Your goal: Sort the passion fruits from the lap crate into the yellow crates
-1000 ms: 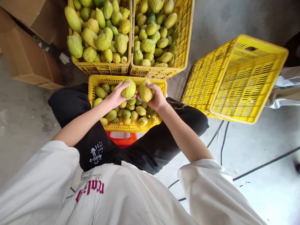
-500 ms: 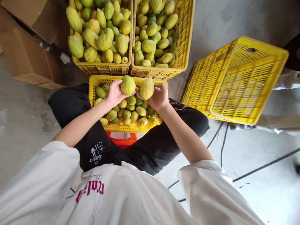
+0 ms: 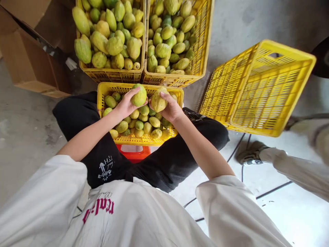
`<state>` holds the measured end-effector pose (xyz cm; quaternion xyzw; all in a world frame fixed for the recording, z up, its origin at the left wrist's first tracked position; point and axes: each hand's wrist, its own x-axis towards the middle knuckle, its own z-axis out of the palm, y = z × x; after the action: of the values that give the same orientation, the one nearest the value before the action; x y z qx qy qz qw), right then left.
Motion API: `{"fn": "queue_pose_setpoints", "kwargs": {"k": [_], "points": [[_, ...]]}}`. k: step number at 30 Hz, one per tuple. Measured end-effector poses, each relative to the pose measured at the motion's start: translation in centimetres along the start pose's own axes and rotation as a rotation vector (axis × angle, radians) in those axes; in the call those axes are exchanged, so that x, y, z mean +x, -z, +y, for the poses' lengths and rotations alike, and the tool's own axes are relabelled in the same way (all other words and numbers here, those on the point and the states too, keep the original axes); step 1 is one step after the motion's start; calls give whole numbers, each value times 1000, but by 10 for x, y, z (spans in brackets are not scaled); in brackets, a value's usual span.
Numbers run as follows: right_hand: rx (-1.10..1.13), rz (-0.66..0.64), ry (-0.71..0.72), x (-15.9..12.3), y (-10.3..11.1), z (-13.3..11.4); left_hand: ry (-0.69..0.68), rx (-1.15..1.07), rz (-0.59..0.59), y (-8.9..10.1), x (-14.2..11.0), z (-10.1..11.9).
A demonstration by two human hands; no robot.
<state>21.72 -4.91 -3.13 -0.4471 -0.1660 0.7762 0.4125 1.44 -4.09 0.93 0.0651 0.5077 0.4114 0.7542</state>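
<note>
My left hand (image 3: 125,103) is closed around a green-yellow fruit (image 3: 139,96). My right hand (image 3: 172,109) grips a paler yellow fruit (image 3: 157,101). Both are held side by side, almost touching, above the far rim of a yellow crate (image 3: 113,87) between my knees. That crate holds several small green and yellow fruits (image 3: 144,123) and rests on a red stool (image 3: 133,152).
Two full yellow crates, one on the left (image 3: 113,73) and one on the right (image 3: 177,79), stand just beyond. An empty yellow crate (image 3: 259,89) lies tilted on the right. Cardboard boxes (image 3: 28,58) sit at the far left. Another person's leg and shoe (image 3: 250,155) cross the floor at right, over black cables (image 3: 272,189).
Both hands turned their fruits and lowered them slightly toward the crate. Another person's leg and shoe stepped into view at right.
</note>
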Motion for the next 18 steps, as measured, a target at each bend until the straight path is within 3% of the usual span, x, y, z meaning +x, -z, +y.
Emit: {"fn": "queue_pose_setpoints", "kwargs": {"k": [5, 18], "points": [[8, 23, -31, -1, -2, -2, 16, -19, -24, -10, -8, 6], [-20, -12, -16, -4, -4, -14, -9, -28, -29, 5, 7, -2]]}}
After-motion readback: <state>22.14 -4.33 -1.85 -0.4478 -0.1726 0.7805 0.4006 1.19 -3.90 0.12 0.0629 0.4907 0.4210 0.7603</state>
